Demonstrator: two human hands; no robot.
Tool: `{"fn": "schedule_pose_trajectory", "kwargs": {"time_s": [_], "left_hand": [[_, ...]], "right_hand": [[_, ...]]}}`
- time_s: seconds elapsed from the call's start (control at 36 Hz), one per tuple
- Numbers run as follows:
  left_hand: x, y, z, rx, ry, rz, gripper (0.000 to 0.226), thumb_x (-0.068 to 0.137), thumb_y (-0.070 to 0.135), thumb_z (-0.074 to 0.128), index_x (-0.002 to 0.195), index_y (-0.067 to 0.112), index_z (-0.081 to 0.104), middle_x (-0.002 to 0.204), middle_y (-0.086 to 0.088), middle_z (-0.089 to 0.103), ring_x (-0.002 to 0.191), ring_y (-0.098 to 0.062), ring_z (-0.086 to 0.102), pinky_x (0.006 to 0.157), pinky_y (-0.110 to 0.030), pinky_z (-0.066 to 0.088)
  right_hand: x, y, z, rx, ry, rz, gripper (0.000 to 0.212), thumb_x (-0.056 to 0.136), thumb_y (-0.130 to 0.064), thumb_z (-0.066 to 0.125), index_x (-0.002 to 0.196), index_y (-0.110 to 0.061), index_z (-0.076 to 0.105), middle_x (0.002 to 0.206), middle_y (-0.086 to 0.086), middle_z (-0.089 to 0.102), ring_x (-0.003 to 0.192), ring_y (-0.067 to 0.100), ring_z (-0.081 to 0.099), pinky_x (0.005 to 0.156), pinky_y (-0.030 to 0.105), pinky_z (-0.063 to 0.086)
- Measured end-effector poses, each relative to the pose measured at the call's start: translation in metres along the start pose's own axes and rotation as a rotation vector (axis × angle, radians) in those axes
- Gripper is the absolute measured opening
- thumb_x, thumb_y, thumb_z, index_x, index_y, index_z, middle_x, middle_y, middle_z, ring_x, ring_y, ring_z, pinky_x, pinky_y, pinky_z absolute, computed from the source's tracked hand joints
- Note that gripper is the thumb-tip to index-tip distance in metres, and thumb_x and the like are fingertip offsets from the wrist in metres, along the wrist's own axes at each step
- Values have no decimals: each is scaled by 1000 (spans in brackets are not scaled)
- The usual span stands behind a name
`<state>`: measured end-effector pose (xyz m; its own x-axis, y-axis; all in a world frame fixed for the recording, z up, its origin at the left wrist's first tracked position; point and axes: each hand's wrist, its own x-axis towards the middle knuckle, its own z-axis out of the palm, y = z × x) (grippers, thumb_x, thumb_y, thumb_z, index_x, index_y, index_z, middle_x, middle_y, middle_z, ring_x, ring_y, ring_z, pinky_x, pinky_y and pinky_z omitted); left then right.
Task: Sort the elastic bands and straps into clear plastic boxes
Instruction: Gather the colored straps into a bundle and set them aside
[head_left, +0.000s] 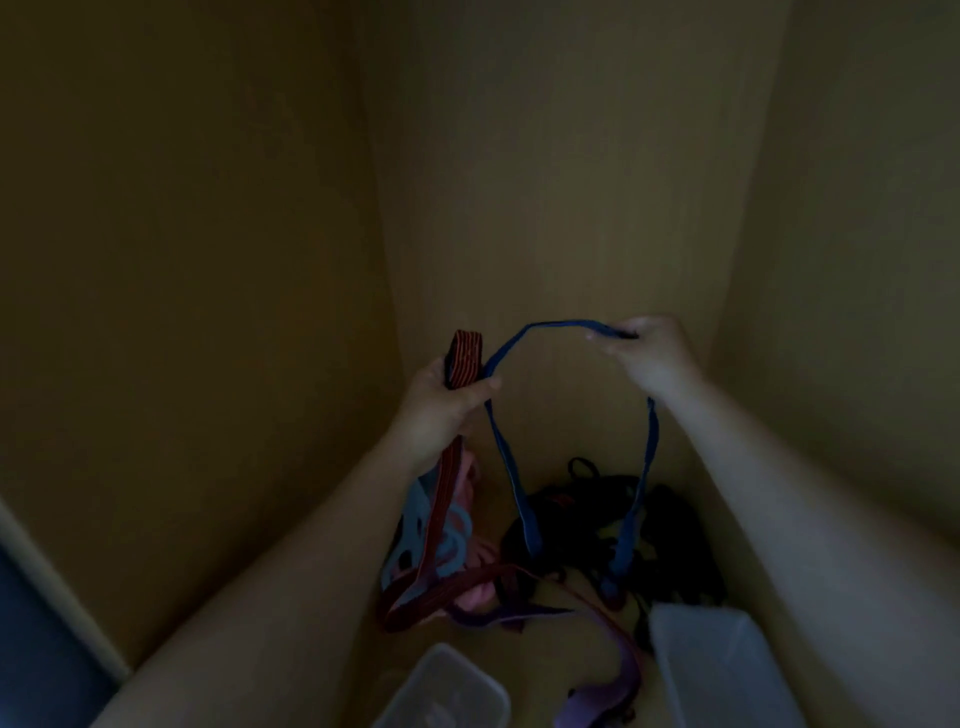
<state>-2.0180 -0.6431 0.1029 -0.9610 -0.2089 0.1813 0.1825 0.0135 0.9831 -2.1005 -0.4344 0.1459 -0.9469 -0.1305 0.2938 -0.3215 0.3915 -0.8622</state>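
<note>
The scene is dim. My left hand (448, 400) grips a red-and-black striped strap (465, 358), whose long end hangs down to the pile below, and it also pinches one part of a blue strap (558, 327). My right hand (647, 348) pinches the same blue strap farther along, so it arches between both hands. Two blue ends hang down onto a dark tangle of black straps (670, 535). Pink and pale blue bands (457, 530) lie under my left wrist. A purple strap (618, 670) trails toward me. Two clear plastic boxes sit near me, one at centre (447, 691), one at right (727, 670).
Everything lies on a tan wooden surface (550, 447) enclosed by tan walls at the left, back and right, like a cabinet corner. A dark blue area (31, 649) shows at the lower left, past a pale edge.
</note>
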Motion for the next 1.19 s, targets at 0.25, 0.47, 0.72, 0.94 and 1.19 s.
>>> {"fn": "schedule_pose_trajectory", "kwargs": {"time_s": [0.25,0.47,0.72,0.94,1.19], "left_hand": [[11,31,9,-31,-13,140,19,90,15,66,90,18,47,98,-11,51,51,-9,40,48,-22,34],[11,26,9,-22,-33,129,27,86,13,70,81,20,44,66,-2,42,50,-10,36,47,-24,32],[-3,3,-3,49,-147,-99,30,79,9,76,89,20,50,57,7,41,48,-9,34,43,-24,30],[-5,0,-14,21,-74,-89,29,79,11,76,86,17,49,60,6,43,48,-7,36,43,-21,32],[-2,11,-10,74,-84,-47,25,78,12,77,88,20,55,58,10,47,47,-6,41,46,-23,33]], "right_hand": [[-14,8,14,17,-292,17,15,85,-14,71,100,-14,68,89,-1,69,73,11,67,75,23,56],[-19,-20,24,161,-330,-76,17,87,-31,69,102,-29,62,96,-13,63,87,3,61,67,20,49],[5,-34,-7,436,53,54,13,93,-39,59,85,-29,59,74,-4,47,61,10,41,55,22,35],[17,2,-14,184,64,89,9,91,-27,64,91,-18,66,81,0,57,72,16,54,69,30,44],[-1,1,12,3,-270,2,67,70,-7,84,129,-16,53,116,0,60,106,18,58,85,28,45]]}}
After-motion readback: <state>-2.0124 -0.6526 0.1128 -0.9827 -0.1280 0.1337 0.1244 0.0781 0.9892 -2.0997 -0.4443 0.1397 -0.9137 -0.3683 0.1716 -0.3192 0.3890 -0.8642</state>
